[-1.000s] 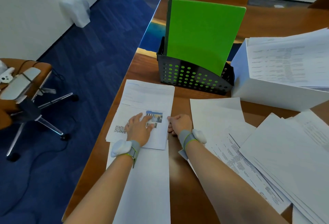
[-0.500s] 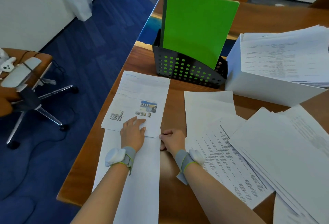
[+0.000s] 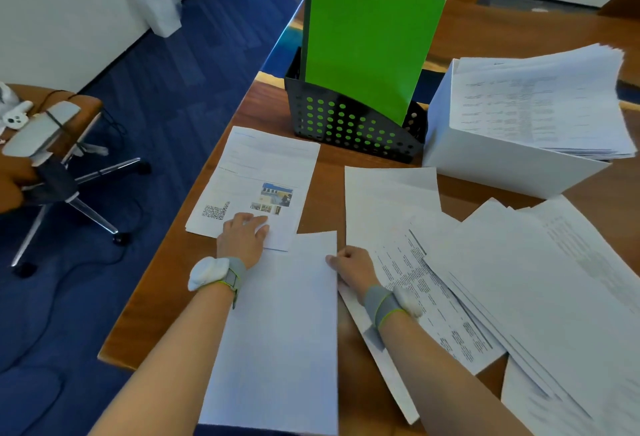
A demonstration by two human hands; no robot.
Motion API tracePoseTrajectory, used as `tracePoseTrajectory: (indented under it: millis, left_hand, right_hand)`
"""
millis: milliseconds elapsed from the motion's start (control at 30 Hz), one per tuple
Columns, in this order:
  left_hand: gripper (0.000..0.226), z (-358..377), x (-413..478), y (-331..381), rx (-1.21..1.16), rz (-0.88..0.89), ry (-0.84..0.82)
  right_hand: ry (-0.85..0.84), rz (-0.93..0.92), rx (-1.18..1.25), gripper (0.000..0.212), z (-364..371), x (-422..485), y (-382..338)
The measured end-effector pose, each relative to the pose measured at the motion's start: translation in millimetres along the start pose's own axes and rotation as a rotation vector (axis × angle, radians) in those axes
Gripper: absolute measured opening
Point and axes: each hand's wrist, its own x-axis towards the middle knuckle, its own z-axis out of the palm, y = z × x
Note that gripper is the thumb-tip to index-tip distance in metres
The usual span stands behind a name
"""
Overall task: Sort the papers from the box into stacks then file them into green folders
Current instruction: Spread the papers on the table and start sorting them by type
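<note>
My left hand [image 3: 244, 239] rests flat on the bottom edge of a printed sheet [image 3: 256, 165] that bears a photo and a QR code. Below it a blank sheet [image 3: 284, 331] runs toward the near table edge. With curled fingers, my right hand [image 3: 349, 264] pinches that blank sheet's right edge near its top corner. A green folder [image 3: 367, 44] stands upright in a black perforated file holder [image 3: 346, 130] behind the sheets. The white box [image 3: 502, 165] at the right carries a thick paper stack [image 3: 536, 106].
Loose papers [image 3: 519, 279] fan out over the right half of the wooden table [image 3: 322, 193], with a blank page [image 3: 388, 200] and a table printout [image 3: 415, 279] nearest my right hand. An office chair [image 3: 52, 158] stands on the blue carpet to the left.
Both hands have drawn back toward me. My left hand slid from the photo down to the printed sheet's bottom edge. My right hand now sits at the blank sheet's edge.
</note>
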Motion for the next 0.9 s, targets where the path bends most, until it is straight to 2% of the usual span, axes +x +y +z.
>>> tracePoseTrajectory:
  millis: [200, 333, 500, 567, 600, 667, 733, 833, 900]
  left_hand:
    - [0.038, 1.5, 0.5, 6.3, 0.005, -0.044, 0.010]
    - [0.041, 3.9, 0.3, 22.2, -0.014, -0.075, 0.069]
    - [0.043, 11.4, -0.3, 43.8, -0.093, -0.018, 0.150]
    - [0.044, 13.5, 2.2, 48.4, -0.074, -0.015, 0.160]
    - [0.044, 14.4, 4.2, 49.3, -0.059, -0.014, 0.165]
    - [0.048, 16.0, 8.1, 50.6, -0.020, -0.019, 0.153]
    - [0.054, 17.4, 12.7, 52.4, 0.030, -0.018, 0.117]
    - [0.061, 23.2, 15.7, 55.0, 0.107, 0.013, 0.056]
    - [0.062, 28.1, 18.5, 51.3, 0.175, 0.034, -0.007]
  right_hand:
    - [0.329, -0.023, 0.003, 0.011, -59.9, 5.7, 16.6]
    - [0.446, -0.003, 0.116, 0.019, -88.6, 9.3, 23.1]
    - [0.568, -0.034, 0.237, 0.022, -99.3, 13.4, 14.9]
    - [0.613, -0.058, 0.112, 0.034, -95.4, 10.4, 12.5]
    - [0.626, -0.077, -0.086, 0.043, -91.2, 9.1, 14.0]
    - [0.535, -0.149, -0.534, 0.060, -77.2, 6.2, 18.7]
    - [0.350, -0.231, -0.794, 0.068, -55.2, 6.8, 22.5]
    - [0.132, -0.287, -0.934, 0.075, -26.0, 11.1, 32.9]
    - [0.091, -0.268, -0.997, 0.079, -18.0, 17.2, 37.8]
